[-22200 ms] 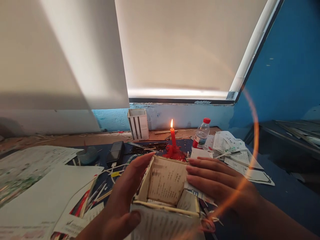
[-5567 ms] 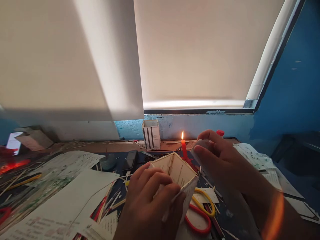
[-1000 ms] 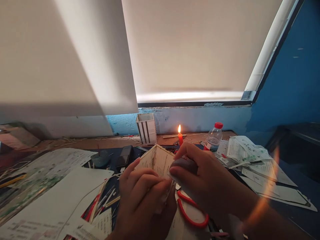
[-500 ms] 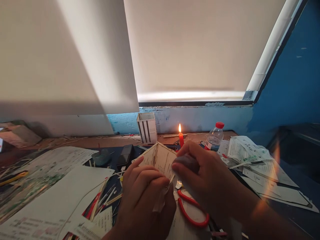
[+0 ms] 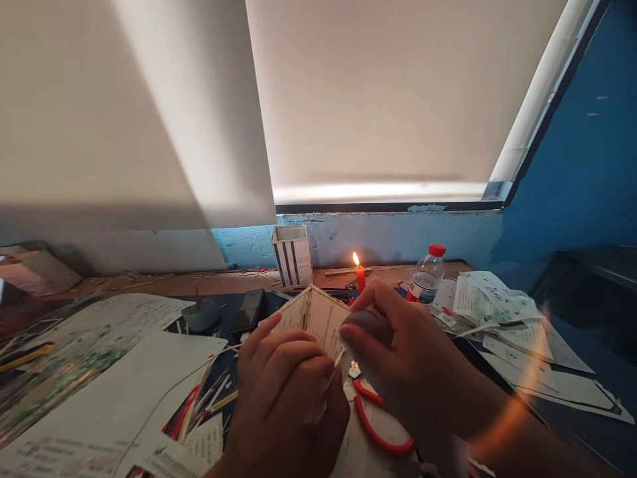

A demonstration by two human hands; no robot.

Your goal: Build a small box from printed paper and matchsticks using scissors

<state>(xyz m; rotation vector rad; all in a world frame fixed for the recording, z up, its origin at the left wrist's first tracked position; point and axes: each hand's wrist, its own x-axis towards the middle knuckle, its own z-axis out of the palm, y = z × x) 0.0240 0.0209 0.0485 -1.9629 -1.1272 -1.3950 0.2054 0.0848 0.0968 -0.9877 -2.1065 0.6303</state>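
Observation:
A small open box [image 5: 318, 318] made of printed paper and thin sticks is held up in front of me, one corner pointing away. My left hand [image 5: 286, 392] is closed round its near left wall, thumb and fingers pinching the edge. My right hand [image 5: 398, 358] is closed on a small grey object [image 5: 365, 328] and presses it against the box's right wall near a thin stick. What the grey object is I cannot make out.
Red-handled scissors [image 5: 381, 425] lie under my hands. Behind stand a lit red candle [image 5: 359, 275], a red-capped plastic bottle [image 5: 423, 279] and a striped paper box [image 5: 292, 255]. Loose printed sheets [image 5: 99, 372] cover the left; more papers [image 5: 502, 312] lie right. A dark phone [image 5: 249, 309] lies nearby.
Over the last second both hands stayed on the box; the right hand shifted slightly along the box's edge. Earlier the right hand was lifted near the candle flame.

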